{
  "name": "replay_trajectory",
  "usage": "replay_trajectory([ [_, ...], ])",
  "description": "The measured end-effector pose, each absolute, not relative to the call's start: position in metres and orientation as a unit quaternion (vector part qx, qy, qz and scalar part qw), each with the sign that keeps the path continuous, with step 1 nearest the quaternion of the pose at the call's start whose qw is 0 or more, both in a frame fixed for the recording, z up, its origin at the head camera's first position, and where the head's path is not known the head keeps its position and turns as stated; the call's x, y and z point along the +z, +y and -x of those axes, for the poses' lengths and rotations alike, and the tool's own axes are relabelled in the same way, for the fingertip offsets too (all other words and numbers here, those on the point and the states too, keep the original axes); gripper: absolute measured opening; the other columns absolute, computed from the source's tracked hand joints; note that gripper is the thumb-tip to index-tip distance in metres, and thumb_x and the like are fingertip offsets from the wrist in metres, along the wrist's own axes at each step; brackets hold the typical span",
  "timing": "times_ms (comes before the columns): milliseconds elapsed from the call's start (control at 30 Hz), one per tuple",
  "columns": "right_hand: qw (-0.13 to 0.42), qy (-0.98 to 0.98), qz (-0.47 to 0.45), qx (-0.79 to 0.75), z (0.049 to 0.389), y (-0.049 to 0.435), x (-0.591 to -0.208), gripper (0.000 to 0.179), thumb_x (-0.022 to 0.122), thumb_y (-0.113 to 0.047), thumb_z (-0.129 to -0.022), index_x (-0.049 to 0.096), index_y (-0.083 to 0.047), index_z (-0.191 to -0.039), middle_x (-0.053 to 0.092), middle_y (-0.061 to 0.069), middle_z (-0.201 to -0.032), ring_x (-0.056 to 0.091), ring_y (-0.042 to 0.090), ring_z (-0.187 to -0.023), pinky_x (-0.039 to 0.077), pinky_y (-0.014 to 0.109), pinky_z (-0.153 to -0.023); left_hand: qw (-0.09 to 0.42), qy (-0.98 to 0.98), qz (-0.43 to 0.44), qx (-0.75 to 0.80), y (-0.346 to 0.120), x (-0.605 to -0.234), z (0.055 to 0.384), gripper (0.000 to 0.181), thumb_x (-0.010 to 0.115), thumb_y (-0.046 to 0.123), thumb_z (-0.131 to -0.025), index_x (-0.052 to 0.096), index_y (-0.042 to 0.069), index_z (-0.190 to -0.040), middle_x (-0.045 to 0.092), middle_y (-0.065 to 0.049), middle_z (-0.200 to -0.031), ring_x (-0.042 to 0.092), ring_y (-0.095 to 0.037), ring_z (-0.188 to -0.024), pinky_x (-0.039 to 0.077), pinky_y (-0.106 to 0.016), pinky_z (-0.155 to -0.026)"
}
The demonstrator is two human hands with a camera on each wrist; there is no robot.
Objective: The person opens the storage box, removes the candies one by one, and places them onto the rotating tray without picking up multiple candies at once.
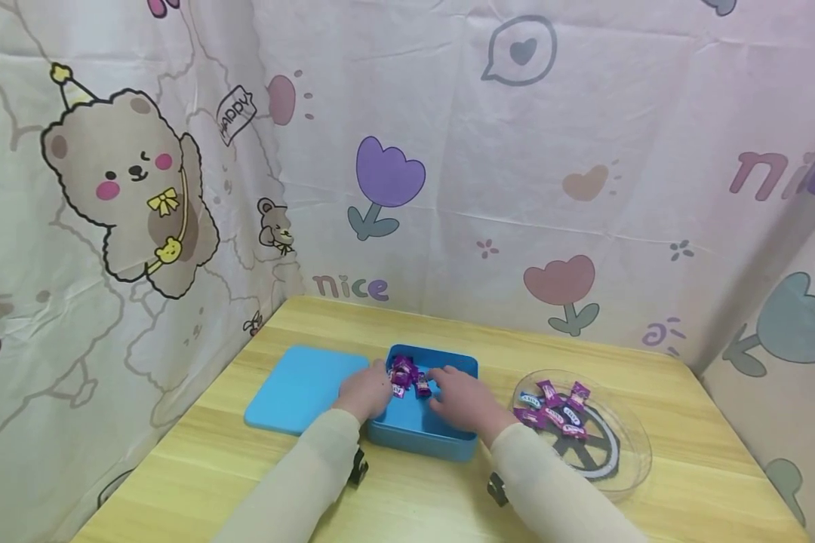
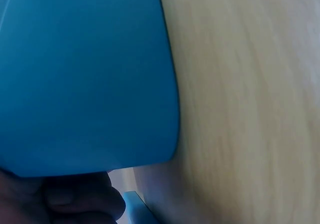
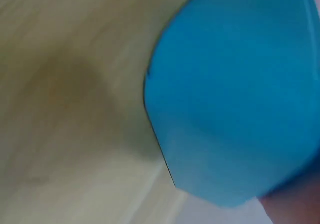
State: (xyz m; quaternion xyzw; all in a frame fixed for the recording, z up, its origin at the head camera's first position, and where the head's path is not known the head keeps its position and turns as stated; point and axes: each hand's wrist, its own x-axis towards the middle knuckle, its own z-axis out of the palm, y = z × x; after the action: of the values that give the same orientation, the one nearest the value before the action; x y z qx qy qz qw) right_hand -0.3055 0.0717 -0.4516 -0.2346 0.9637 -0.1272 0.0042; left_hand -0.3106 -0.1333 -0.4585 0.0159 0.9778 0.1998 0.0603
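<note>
A blue plastic box (image 1: 417, 445) stands uncovered on the table, a cluster of purple-wrapped candies (image 1: 403, 371) inside at its back left. My left hand (image 1: 367, 391) grips the box's left wall; in the left wrist view its bent fingers (image 2: 82, 199) lie against the outside of the box (image 2: 90, 84). Over the right part of the box reaches my right hand (image 1: 463, 400), its thumb and forefinger spread beside a single candy (image 1: 423, 386). In the right wrist view the box's outer wall (image 3: 230, 99) hides most of that hand.
To the left of the box lies a flat light-blue lid (image 1: 306, 388). On the right is a round clear tray (image 1: 641, 452) holding several wrapped candies (image 1: 553, 415) on a dark wheel-like pattern. Printed cloth (image 1: 448, 188) hangs behind the wooden table (image 1: 407, 498).
</note>
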Motion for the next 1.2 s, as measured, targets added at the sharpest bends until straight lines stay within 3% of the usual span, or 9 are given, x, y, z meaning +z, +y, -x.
replay_trajectory([
  [100, 0.021, 0.966, 0.232, -0.112, 0.307, 0.063, -0.453, 0.050, 0.065, -0.033, -0.098, 0.057, -0.013, -0.143, 0.062, 0.013, -0.130, 0.061, 0.033, -0.117, 0.050, 0.052, -0.097, 0.060, 0.978, -0.018, 0.198, -0.134, -0.458, 0.310, 0.056, 0.047, 0.017, -0.103, 0.034, -0.006, -0.153, 0.059, -0.022, -0.137, 0.057, -0.027, -0.084, 0.052, -0.041, -0.063],
  [233, 0.033, 0.971, 0.224, -0.081, 0.310, 0.054, -0.454, 0.056, 0.065, -0.034, -0.097, 0.053, -0.013, -0.148, 0.061, 0.015, -0.130, 0.059, 0.034, -0.118, 0.048, 0.052, -0.099, 0.060, 0.976, -0.015, 0.207, -0.133, -0.459, 0.310, 0.056, 0.046, 0.018, -0.103, 0.035, -0.006, -0.153, 0.058, -0.022, -0.138, 0.058, -0.028, -0.090, 0.055, -0.048, -0.077],
  [400, 0.040, 0.972, 0.227, -0.047, 0.312, 0.049, -0.457, 0.056, 0.066, -0.036, -0.097, 0.054, -0.016, -0.148, 0.065, 0.011, -0.125, 0.060, 0.031, -0.116, 0.049, 0.050, -0.099, 0.059, 0.977, -0.014, 0.205, -0.133, -0.459, 0.310, 0.056, 0.047, 0.018, -0.103, 0.036, -0.005, -0.152, 0.058, -0.022, -0.138, 0.059, -0.028, -0.093, 0.054, -0.051, -0.083],
  [600, 0.020, 0.970, 0.239, -0.036, 0.313, 0.048, -0.459, 0.047, 0.066, -0.036, -0.097, 0.064, -0.014, -0.139, 0.069, 0.010, -0.119, 0.064, 0.028, -0.111, 0.051, 0.048, -0.098, 0.063, 0.977, -0.008, 0.202, -0.133, -0.458, 0.311, 0.057, 0.048, 0.018, -0.103, 0.033, -0.005, -0.154, 0.056, -0.021, -0.140, 0.059, -0.029, -0.097, 0.052, -0.052, -0.089],
  [767, 0.011, 0.968, 0.245, -0.055, 0.315, 0.051, -0.462, 0.034, 0.066, -0.035, -0.098, 0.072, -0.012, -0.123, 0.072, 0.005, -0.102, 0.066, 0.022, -0.095, 0.054, 0.043, -0.092, 0.066, 0.979, -0.009, 0.194, -0.133, -0.459, 0.310, 0.057, 0.049, 0.017, -0.103, 0.033, -0.006, -0.153, 0.060, -0.023, -0.134, 0.057, -0.028, -0.085, 0.054, -0.047, -0.074],
  [1000, 0.003, 0.964, 0.249, -0.093, 0.314, 0.055, -0.459, 0.018, 0.069, -0.034, -0.097, 0.072, -0.016, -0.098, 0.066, -0.005, -0.079, 0.058, 0.013, -0.071, 0.056, 0.037, -0.078, 0.063, 0.979, -0.006, 0.196, -0.132, -0.458, 0.309, 0.057, 0.048, 0.018, -0.104, 0.033, -0.005, -0.154, 0.057, -0.022, -0.140, 0.058, -0.029, -0.093, 0.053, -0.054, -0.089],
  [1200, 0.003, 0.965, 0.241, -0.103, 0.312, 0.055, -0.457, 0.023, 0.069, -0.039, -0.096, 0.074, -0.016, -0.096, 0.064, -0.006, -0.075, 0.056, 0.012, -0.069, 0.055, 0.035, -0.075, 0.065, 0.979, -0.006, 0.194, -0.132, -0.457, 0.309, 0.058, 0.048, 0.019, -0.104, 0.031, -0.005, -0.155, 0.055, -0.022, -0.142, 0.058, -0.029, -0.096, 0.054, -0.051, -0.088],
])
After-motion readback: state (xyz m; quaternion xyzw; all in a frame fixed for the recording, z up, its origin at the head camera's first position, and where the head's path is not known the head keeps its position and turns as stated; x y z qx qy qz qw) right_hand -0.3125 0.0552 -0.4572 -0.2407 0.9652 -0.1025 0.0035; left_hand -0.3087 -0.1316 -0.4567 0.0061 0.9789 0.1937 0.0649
